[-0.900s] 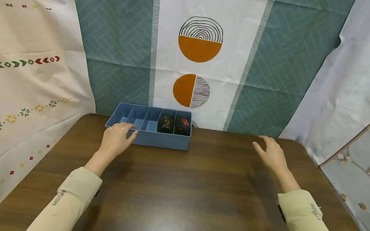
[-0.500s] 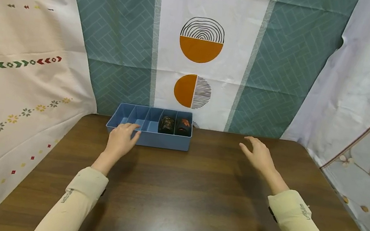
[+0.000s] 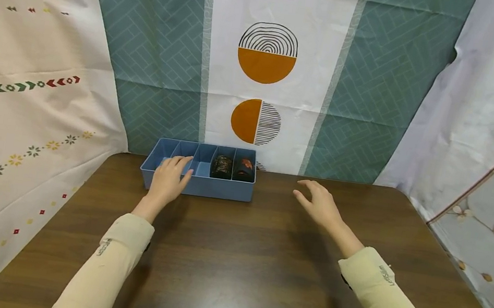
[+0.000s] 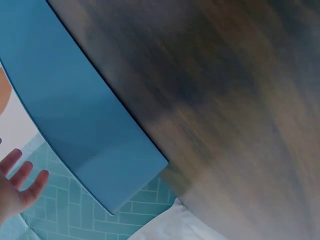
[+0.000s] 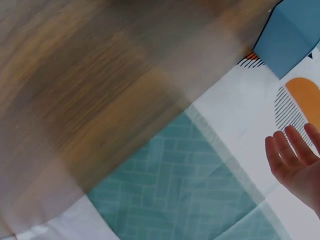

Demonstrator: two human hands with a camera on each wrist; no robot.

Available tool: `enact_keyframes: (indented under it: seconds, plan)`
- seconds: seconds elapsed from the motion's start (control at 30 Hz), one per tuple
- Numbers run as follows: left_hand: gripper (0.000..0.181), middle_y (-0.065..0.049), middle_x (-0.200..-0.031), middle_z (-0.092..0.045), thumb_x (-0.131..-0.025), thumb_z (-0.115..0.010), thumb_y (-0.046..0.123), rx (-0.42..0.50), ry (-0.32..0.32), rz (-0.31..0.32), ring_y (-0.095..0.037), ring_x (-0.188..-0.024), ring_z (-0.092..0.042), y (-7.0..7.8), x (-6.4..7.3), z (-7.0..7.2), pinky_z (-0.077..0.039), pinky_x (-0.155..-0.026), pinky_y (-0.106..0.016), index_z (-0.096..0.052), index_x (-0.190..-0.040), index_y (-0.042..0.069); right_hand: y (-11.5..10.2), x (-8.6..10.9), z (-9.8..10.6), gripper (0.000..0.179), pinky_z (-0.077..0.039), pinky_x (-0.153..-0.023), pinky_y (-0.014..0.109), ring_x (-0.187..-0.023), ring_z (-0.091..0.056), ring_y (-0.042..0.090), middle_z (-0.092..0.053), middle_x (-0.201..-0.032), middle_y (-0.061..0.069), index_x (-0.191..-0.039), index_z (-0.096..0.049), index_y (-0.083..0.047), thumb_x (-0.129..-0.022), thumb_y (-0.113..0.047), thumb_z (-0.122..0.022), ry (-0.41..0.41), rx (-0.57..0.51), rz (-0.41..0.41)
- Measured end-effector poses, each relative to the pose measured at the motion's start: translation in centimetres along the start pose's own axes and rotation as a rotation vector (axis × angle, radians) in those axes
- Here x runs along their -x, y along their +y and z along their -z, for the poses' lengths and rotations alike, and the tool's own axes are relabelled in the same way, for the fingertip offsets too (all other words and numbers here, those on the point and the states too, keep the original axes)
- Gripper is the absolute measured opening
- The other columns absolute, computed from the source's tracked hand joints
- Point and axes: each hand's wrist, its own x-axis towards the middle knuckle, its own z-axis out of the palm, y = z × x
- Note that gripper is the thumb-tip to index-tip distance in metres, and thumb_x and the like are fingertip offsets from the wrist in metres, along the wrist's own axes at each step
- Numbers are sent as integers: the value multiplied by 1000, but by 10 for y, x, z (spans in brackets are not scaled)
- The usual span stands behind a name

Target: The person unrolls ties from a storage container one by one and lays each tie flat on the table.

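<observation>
A blue divided box (image 3: 218,189) stands at the back of the table, its long side facing me. Two dark rolled items fill its two right compartments: one with a gold-brown pattern (image 3: 222,167), one black with an orange-red motif (image 3: 244,168). My left hand (image 3: 167,178) hovers in front of the box's left part, fingers relaxed and holding nothing; in the left wrist view its fingertips show beside the box wall (image 4: 95,115). To the right of the box, my right hand (image 3: 319,204) is in the air over the table, fingers loosely extended with nothing in them.
The brown wooden table (image 3: 231,267) runs back to a green and white patterned cloth (image 3: 156,57). Pale cloths hang along the left (image 3: 20,117) and right (image 3: 478,128) sides. The other compartments of the box hold nothing visible.
My right hand has moved left, toward the box. My left hand has shifted slightly right and forward, overlapping the box's front more. The box and its contents have stayed put.
</observation>
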Motion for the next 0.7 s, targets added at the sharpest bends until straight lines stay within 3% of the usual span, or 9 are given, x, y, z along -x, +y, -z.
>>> enact_keyframes:
  seconds: [0.3,0.6,0.7]
  plan:
    - [44,-19,-135,-48,-98,-48,30,3,-72,45,-40,-126,-41,-2,-17,-6,-38,-100,-60,-48,-137,10,-16,-12,-18,41,-44,-100,50,-120,-53,34,-60,-125,17,-125,-57,-2,-95,-29,-57,10,-41,62]
    - [45,-21,-139,-44,-99,-47,30,43,-72,94,-42,-130,-36,-12,-28,-9,-36,-101,-61,-45,-139,8,-43,-22,-39,46,-46,-98,47,-116,-57,30,-61,-124,14,-126,-58,-4,-91,-33,-63,-3,-121,138]
    - [50,-21,-143,-39,-101,-40,38,34,-102,114,-42,-134,-31,-15,-30,-17,-30,-105,-63,-43,-141,9,-52,-25,-45,46,-46,-99,47,-117,-56,29,-60,-126,12,-126,-58,-4,-90,-32,-63,-17,-118,160]
